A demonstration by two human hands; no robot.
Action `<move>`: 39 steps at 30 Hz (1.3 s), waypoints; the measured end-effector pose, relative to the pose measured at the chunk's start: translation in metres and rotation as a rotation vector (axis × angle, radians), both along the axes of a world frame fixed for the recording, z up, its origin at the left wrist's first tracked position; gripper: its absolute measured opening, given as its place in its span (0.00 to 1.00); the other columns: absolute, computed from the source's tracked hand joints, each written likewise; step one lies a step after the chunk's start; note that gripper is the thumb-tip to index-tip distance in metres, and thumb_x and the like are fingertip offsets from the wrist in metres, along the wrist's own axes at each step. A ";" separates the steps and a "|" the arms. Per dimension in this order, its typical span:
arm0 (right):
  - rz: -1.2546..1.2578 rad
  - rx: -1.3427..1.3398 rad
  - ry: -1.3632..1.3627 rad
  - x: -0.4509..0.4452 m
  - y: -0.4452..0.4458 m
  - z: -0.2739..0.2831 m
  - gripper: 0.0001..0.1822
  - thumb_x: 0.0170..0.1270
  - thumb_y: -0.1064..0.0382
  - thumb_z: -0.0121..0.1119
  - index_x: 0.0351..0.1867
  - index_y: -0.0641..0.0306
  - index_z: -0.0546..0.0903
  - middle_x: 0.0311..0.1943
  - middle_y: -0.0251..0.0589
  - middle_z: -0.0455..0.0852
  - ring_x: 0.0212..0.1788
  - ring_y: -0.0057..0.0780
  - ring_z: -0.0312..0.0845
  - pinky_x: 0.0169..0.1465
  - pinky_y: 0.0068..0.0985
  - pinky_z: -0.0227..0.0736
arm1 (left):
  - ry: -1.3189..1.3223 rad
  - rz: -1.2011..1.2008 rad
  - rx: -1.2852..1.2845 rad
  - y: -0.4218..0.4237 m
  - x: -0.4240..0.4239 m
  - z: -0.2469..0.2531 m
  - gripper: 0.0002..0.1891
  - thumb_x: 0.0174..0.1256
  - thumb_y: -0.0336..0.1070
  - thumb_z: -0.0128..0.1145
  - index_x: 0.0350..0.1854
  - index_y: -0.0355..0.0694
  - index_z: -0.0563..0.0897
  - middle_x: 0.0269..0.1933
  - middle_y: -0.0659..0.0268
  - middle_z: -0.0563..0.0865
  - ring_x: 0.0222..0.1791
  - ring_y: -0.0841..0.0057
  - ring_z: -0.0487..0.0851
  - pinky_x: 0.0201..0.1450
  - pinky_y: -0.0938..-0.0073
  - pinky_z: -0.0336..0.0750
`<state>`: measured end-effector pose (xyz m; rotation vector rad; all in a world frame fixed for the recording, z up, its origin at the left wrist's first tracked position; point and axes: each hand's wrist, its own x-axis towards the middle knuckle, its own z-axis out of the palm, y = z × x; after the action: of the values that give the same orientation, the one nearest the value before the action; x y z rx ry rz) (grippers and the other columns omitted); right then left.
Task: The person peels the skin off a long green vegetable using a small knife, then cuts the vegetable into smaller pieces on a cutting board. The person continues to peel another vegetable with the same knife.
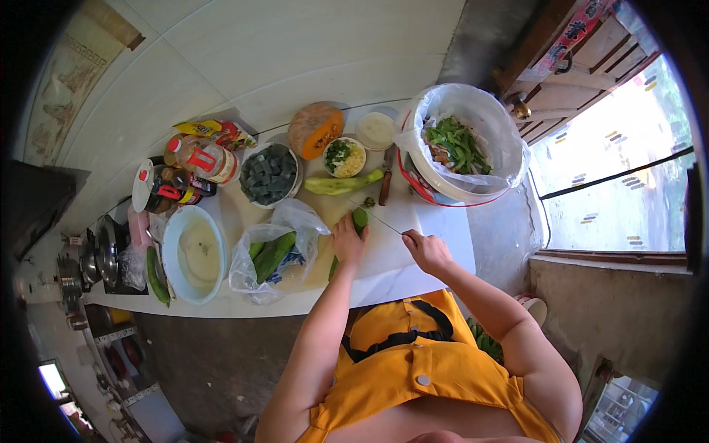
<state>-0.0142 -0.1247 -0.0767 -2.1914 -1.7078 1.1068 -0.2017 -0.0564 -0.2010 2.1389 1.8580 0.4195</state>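
Note:
My left hand (349,241) presses a green loofah gourd (360,220) down on the pale cutting board (379,257). In my right hand (429,252) is the handle of a knife (386,224), its thin blade reaching to the gourd's upper end. A dark cut-off stem end (368,202) lies just beyond the blade. Above it rests a peeled, light green gourd (343,184). A peeler with a brown handle (385,188) lies to its right. Left of my left hand, an open plastic bag (242,271) holds more green gourds (275,257).
Behind the board stand a cut pumpkin (303,124), a bowl of chopped scallion and garlic (344,157) and a bowl of dark jelly-like cubes (268,174). A lined bucket with green scraps (458,147) is at the right; a light blue basin (195,255) and oil bottles (213,161) are left.

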 end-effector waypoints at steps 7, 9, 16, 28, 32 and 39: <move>0.051 -0.038 -0.082 -0.004 0.001 0.013 0.21 0.70 0.45 0.37 0.46 0.54 0.76 0.27 0.54 0.83 0.33 0.54 0.79 0.39 0.45 0.73 | 0.033 -0.002 0.007 -0.002 0.003 -0.001 0.33 0.56 0.53 0.58 0.61 0.42 0.67 0.57 0.63 0.74 0.56 0.63 0.70 0.55 0.58 0.66; 0.057 -0.025 -0.072 -0.004 0.003 0.009 0.21 0.70 0.45 0.36 0.45 0.55 0.76 0.26 0.54 0.82 0.33 0.55 0.78 0.39 0.45 0.72 | 0.043 0.000 0.002 -0.001 0.003 -0.002 0.33 0.56 0.54 0.58 0.61 0.42 0.67 0.57 0.63 0.73 0.56 0.64 0.70 0.54 0.58 0.66; 0.120 -0.057 -0.055 -0.003 0.020 0.014 0.21 0.70 0.45 0.36 0.43 0.58 0.75 0.27 0.56 0.82 0.33 0.57 0.78 0.39 0.47 0.71 | 0.064 -0.019 0.020 -0.002 0.003 -0.006 0.33 0.56 0.54 0.58 0.61 0.41 0.67 0.56 0.62 0.74 0.55 0.63 0.70 0.51 0.56 0.67; 0.064 -0.005 -0.044 -0.005 0.022 -0.068 0.20 0.70 0.44 0.37 0.49 0.51 0.74 0.27 0.54 0.82 0.33 0.55 0.78 0.38 0.47 0.71 | 0.069 -0.030 -0.011 -0.002 0.004 -0.004 0.33 0.54 0.53 0.60 0.60 0.42 0.67 0.56 0.62 0.73 0.56 0.62 0.69 0.51 0.55 0.68; 0.059 0.002 -0.031 -0.003 0.020 -0.072 0.21 0.69 0.43 0.36 0.49 0.51 0.74 0.29 0.56 0.82 0.36 0.56 0.78 0.40 0.46 0.72 | 0.075 -0.018 0.003 -0.002 0.004 -0.005 0.34 0.53 0.52 0.61 0.60 0.42 0.67 0.55 0.62 0.73 0.56 0.63 0.69 0.52 0.55 0.68; 0.049 0.004 0.001 -0.003 0.018 -0.062 0.22 0.69 0.41 0.37 0.50 0.50 0.74 0.30 0.55 0.82 0.36 0.55 0.78 0.41 0.45 0.72 | -0.035 -0.018 0.006 0.002 -0.001 -0.008 0.35 0.50 0.51 0.63 0.60 0.41 0.67 0.55 0.60 0.74 0.55 0.61 0.71 0.52 0.56 0.68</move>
<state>-0.0173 -0.1063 -0.1389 -2.1574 -1.7711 1.1139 -0.2028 -0.0548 -0.2087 2.1359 1.8199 0.4562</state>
